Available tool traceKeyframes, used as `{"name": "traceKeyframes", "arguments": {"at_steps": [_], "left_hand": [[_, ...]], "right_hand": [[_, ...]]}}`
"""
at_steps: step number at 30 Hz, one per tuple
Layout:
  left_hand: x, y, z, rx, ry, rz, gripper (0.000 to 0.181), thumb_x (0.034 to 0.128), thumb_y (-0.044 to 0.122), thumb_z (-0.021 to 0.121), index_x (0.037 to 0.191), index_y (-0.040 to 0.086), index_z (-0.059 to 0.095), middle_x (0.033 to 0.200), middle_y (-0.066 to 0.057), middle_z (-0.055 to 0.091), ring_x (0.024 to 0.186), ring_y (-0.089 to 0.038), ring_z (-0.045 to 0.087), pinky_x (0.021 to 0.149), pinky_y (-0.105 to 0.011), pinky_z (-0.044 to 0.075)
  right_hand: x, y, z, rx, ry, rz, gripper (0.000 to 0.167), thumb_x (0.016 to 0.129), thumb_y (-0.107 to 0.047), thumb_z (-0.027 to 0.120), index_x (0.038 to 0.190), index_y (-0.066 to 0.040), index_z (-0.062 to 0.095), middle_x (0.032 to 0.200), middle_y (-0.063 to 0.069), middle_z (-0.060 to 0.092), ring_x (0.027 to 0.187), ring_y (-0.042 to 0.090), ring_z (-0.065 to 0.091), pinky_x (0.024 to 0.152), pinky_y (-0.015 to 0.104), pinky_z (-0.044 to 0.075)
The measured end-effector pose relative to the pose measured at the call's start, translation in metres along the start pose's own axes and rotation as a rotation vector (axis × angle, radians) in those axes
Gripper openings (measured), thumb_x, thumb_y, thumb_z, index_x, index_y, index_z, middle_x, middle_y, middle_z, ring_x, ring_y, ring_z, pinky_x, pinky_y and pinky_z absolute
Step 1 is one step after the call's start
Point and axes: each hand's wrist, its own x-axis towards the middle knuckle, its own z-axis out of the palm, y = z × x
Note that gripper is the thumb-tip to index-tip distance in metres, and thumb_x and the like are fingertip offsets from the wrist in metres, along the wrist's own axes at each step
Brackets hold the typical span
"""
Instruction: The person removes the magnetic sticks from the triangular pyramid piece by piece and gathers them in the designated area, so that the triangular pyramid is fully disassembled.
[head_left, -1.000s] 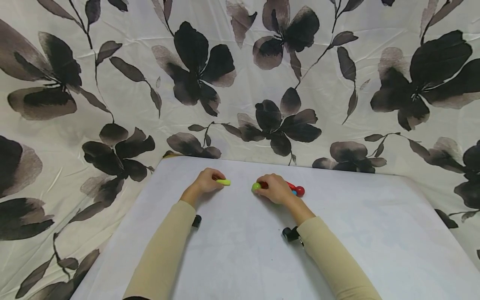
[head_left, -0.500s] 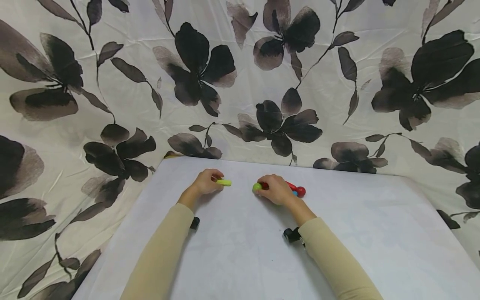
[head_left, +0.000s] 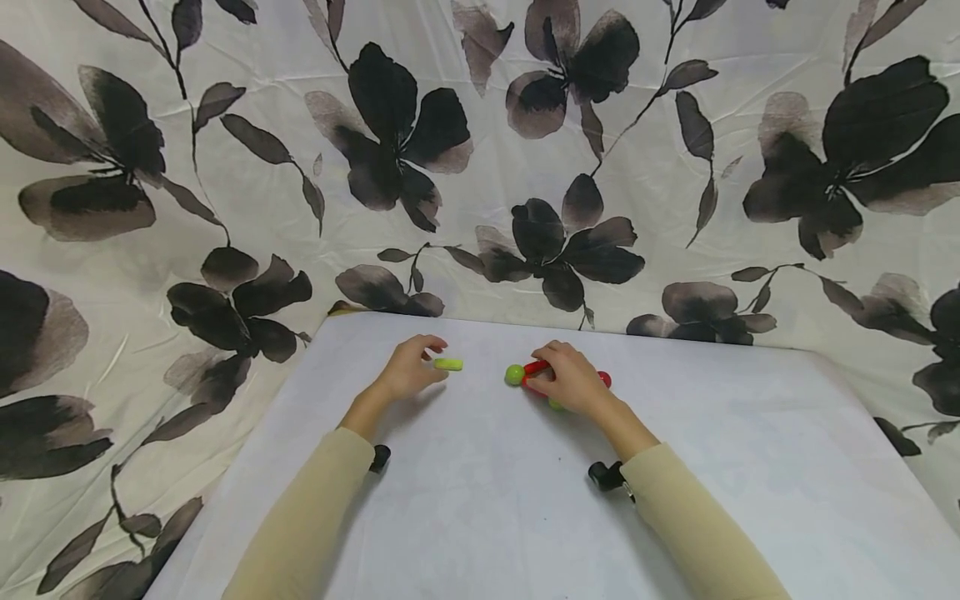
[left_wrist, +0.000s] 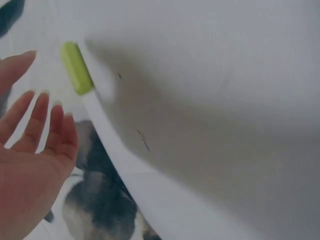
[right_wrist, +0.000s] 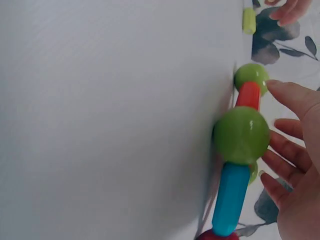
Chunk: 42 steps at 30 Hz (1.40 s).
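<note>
A short yellow-green rod [head_left: 448,364] lies on the white table near its back edge. My left hand [head_left: 408,368] hovers just left of it, fingers spread apart; the left wrist view shows a gap between the fingertips and the rod [left_wrist: 77,68]. To the right lies a construction of balls and rods: a green ball [head_left: 514,375], red rods [head_left: 536,367] and a red ball [head_left: 604,379]. Over it is my right hand [head_left: 572,379], hiding part. The right wrist view shows loose fingers beside a nearer green ball [right_wrist: 242,135] and a blue rod [right_wrist: 231,199]; whether they touch, I cannot tell.
The white table [head_left: 480,500] runs in front of both arms. Behind it hangs a flower-printed cloth [head_left: 465,192], right at the back edge. Small black cameras sit at the left wrist [head_left: 380,458] and right wrist [head_left: 606,476].
The left fingers have let go of the yellow-green rod and drawn back slightly. My right hand has released the green ball and shifted right, uncovering red rods and another green ball.
</note>
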Motion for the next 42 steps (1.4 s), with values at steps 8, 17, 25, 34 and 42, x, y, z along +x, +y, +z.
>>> {"name": "traceKeyframes", "arguments": {"at_steps": [8, 17, 25, 34, 42], "left_hand": [[0.000, 0.021, 0.022, -0.030, -0.074, 0.068, 0.049, 0.0906, 0.011, 0.078, 0.134, -0.001, 0.060, 0.125, -0.017, 0.063, 0.108, -0.030, 0.060, 0.095, -0.043, 0.050], [0.015, 0.044, 0.051, -0.064, -0.141, 0.053, 0.048, 0.0942, 0.016, 0.075, 0.137, 0.000, 0.059, 0.126, -0.014, 0.064, 0.097, -0.020, 0.060, 0.086, -0.033, 0.051], [0.030, 0.059, 0.069, -0.002, -0.209, 0.056, 0.048, 0.0985, 0.019, 0.069, 0.141, 0.001, 0.055, 0.127, -0.015, 0.063, 0.102, -0.023, 0.062, 0.091, -0.038, 0.052], [0.035, 0.065, 0.074, 0.026, -0.219, 0.049, 0.038, 0.0991, 0.014, 0.066, 0.137, 0.007, 0.061, 0.121, -0.014, 0.063, 0.102, -0.025, 0.059, 0.091, -0.039, 0.050], [0.035, 0.068, 0.076, 0.039, -0.228, 0.076, 0.033, 0.0982, 0.015, 0.068, 0.130, 0.007, 0.063, 0.115, -0.013, 0.064, 0.099, -0.023, 0.059, 0.089, -0.036, 0.049]], "right_hand": [[-0.005, 0.009, 0.001, 0.043, 0.017, 0.003, 0.040, 0.091, -0.025, 0.079, 0.121, 0.000, 0.069, 0.106, 0.012, 0.066, 0.096, 0.026, 0.055, 0.084, 0.040, 0.048], [0.002, 0.006, 0.004, 0.024, 0.035, -0.020, 0.042, 0.090, -0.027, 0.080, 0.120, 0.000, 0.070, 0.098, 0.009, 0.067, 0.090, 0.023, 0.057, 0.082, 0.040, 0.048], [0.010, 0.004, 0.007, -0.007, 0.007, -0.034, 0.040, 0.090, -0.027, 0.079, 0.119, -0.001, 0.072, 0.095, 0.006, 0.068, 0.088, 0.021, 0.059, 0.082, 0.039, 0.050], [0.012, -0.001, 0.012, -0.023, -0.017, -0.020, 0.036, 0.090, -0.026, 0.079, 0.118, -0.005, 0.073, 0.085, 0.001, 0.066, 0.083, 0.019, 0.055, 0.076, 0.037, 0.045], [0.009, -0.002, 0.014, -0.022, -0.033, 0.004, 0.036, 0.091, -0.024, 0.079, 0.120, -0.005, 0.071, 0.084, -0.001, 0.067, 0.083, 0.017, 0.055, 0.079, 0.038, 0.047]]}}
